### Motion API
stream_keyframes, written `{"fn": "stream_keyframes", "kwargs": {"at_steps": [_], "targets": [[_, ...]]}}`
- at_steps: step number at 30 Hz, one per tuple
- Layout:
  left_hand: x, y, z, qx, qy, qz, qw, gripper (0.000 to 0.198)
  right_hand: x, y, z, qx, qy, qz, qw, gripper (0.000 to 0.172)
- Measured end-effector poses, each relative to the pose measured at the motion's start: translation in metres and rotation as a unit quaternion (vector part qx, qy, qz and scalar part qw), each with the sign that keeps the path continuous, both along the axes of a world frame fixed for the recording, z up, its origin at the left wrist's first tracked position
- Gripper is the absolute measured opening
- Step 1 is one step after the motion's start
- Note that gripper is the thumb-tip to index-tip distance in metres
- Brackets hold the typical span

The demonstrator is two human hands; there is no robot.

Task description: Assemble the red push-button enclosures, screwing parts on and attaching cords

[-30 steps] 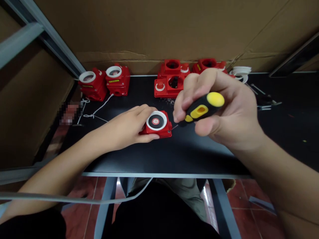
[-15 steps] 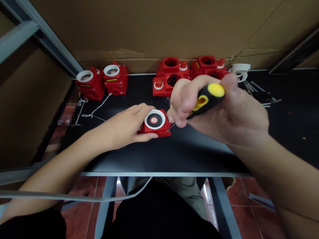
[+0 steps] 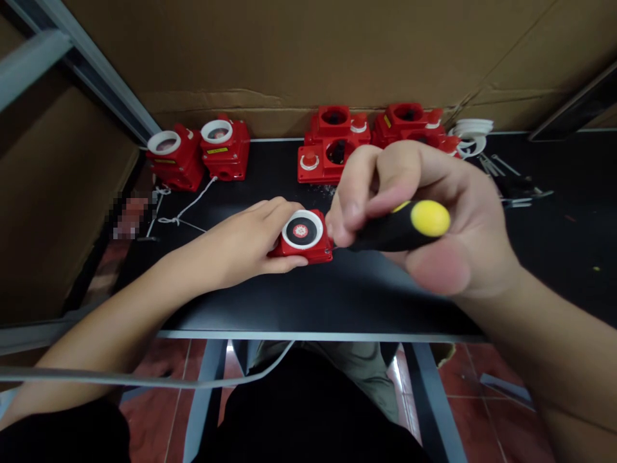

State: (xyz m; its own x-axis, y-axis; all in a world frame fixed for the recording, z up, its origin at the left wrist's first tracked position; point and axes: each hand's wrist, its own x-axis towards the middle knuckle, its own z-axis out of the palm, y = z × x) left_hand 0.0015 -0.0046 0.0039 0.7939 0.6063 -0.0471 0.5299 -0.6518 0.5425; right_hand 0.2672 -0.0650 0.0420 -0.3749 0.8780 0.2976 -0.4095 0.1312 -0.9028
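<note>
My left hand [image 3: 245, 241] is wrapped round the left side of a small red box [image 3: 304, 240] with a white ring and a black round face, which sits on the black table [image 3: 337, 296]. My right hand [image 3: 424, 212] grips a black and yellow screwdriver [image 3: 409, 225]. Its handle points toward me and its tip meets the box's right front corner, hidden behind my fingers.
Two red boxes with white rings [image 3: 197, 151] stand at the back left, with a white string [image 3: 186, 209] beside them. Several open red boxes [image 3: 366, 132] line the back by the cardboard wall. White rings [image 3: 470, 135] and metal parts [image 3: 515, 183] lie at the back right.
My right hand has turned and lowered the screwdriver, so the yellow end now sits lower and nearer me. The left hand and the red box have stayed put.
</note>
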Motion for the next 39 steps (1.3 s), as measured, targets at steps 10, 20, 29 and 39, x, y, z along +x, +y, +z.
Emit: {"fn": "stream_keyframes", "kwargs": {"at_steps": [10,20,29,39], "targets": [[-0.003,-0.001,-0.002,0.022,-0.021,-0.007,1.0,0.052,0.002,0.002,0.011,-0.048,-0.041,-0.002,0.998,0.04],[-0.005,0.0,-0.005,0.035,-0.018,-0.013,0.999,0.059,0.012,0.013,-0.005,0.022,-0.024,0.04,0.999,0.032],[-0.002,0.0,-0.002,0.034,-0.013,-0.02,0.999,0.036,0.008,0.002,0.001,0.094,-0.077,-0.036,0.992,0.021],[-0.006,-0.002,-0.001,0.036,-0.012,-0.011,0.999,0.056,-0.009,0.023,0.004,0.154,-0.056,-0.075,0.984,0.056]]}}
